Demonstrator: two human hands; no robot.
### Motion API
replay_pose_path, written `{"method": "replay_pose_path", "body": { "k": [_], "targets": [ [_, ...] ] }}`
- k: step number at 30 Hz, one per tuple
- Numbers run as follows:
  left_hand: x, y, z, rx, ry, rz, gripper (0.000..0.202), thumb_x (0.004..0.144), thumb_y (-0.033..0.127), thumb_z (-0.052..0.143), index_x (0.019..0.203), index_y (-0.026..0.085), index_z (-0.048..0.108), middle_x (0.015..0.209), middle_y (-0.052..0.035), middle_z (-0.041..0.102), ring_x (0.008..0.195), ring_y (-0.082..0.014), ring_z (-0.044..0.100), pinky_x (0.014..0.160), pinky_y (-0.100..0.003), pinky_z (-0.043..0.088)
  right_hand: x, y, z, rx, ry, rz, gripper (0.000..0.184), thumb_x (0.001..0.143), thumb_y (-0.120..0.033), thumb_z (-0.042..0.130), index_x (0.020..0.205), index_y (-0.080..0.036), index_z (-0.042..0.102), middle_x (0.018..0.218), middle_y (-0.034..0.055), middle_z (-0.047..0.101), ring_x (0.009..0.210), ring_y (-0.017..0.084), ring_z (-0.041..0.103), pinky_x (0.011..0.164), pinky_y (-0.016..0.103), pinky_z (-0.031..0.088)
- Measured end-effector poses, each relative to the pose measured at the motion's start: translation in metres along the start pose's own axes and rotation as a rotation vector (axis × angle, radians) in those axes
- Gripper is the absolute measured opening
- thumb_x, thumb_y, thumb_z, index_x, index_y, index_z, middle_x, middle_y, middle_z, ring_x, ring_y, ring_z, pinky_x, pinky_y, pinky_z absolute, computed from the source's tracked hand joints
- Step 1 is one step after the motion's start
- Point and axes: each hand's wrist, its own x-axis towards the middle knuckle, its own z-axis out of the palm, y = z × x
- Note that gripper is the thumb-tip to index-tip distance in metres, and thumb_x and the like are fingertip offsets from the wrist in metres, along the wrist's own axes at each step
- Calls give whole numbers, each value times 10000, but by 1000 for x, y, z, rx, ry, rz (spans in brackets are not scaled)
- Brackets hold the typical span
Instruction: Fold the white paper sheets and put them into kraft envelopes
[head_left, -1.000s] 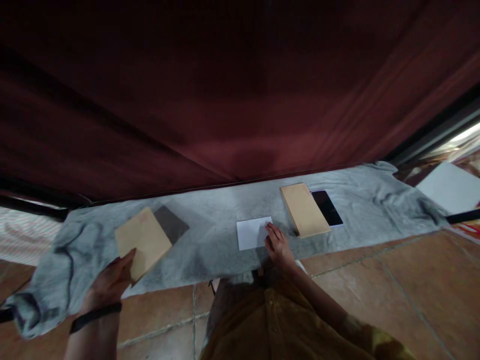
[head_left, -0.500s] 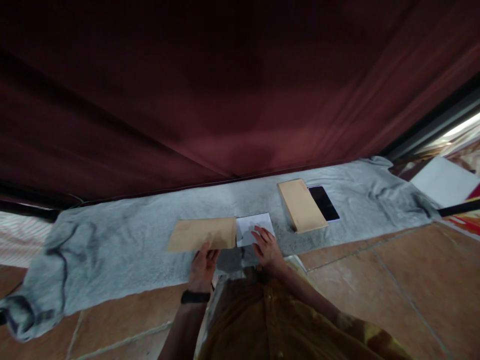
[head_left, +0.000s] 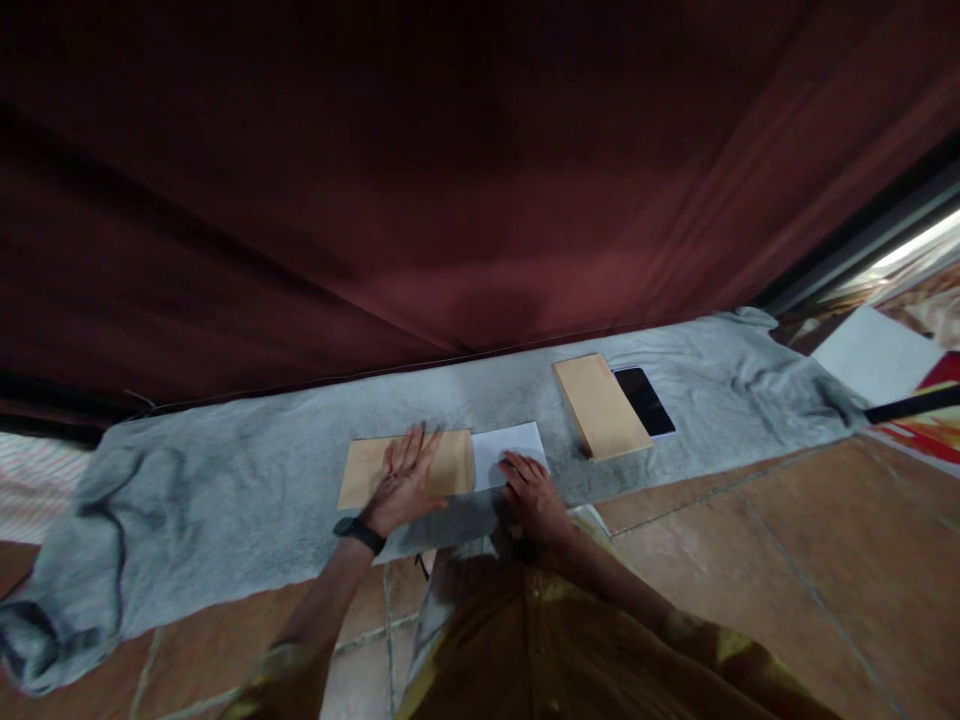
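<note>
A tan envelope (head_left: 454,463) lies on the grey cloth (head_left: 225,480) in front of me. My left hand (head_left: 403,482) rests flat on it with fingers spread. Touching the envelope's right edge lies a white sheet of paper (head_left: 511,442). My right hand (head_left: 531,492) sits on the sheet's near edge, fingers bent down onto it. A black band is on my left wrist.
Farther right on the cloth lie a stack of tan envelopes (head_left: 600,405) and a dark phone (head_left: 643,400) beside it. A dark red curtain (head_left: 450,180) hangs behind the cloth. Brown floor tiles (head_left: 787,540) spread at the front right. White paper (head_left: 874,355) lies at the far right.
My left hand carried the tan envelope from the far left to beside the white sheet, laid it down and now presses flat on it. The right hand stayed on the sheet.
</note>
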Motion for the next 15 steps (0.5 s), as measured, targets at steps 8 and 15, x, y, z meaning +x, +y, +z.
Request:
{"method": "replay_pose_path", "body": {
  "k": [8, 15],
  "targets": [
    [25, 0, -16, 158, -5, 130, 1163, 574, 511, 827, 1571, 305, 266, 1565, -174, 383, 1441, -390, 359, 1176, -553, 234, -1, 3, -7, 24, -7, -33, 435, 944, -123, 530, 1371, -201, 562, 1455, 124, 553, 1342, 257, 499, 1117, 476, 421],
    [15, 7, -20, 138, 21, 116, 1177, 631, 521, 789, 1600, 236, 185, 1491, -179, 461, 1392, -377, 411, 1140, -501, 275, -1, 4, -8, 1, -40, -28, 432, 950, -143, 529, 1378, -194, 569, 1462, 126, 550, 1340, 263, 499, 1128, 475, 411]
  ]
}}
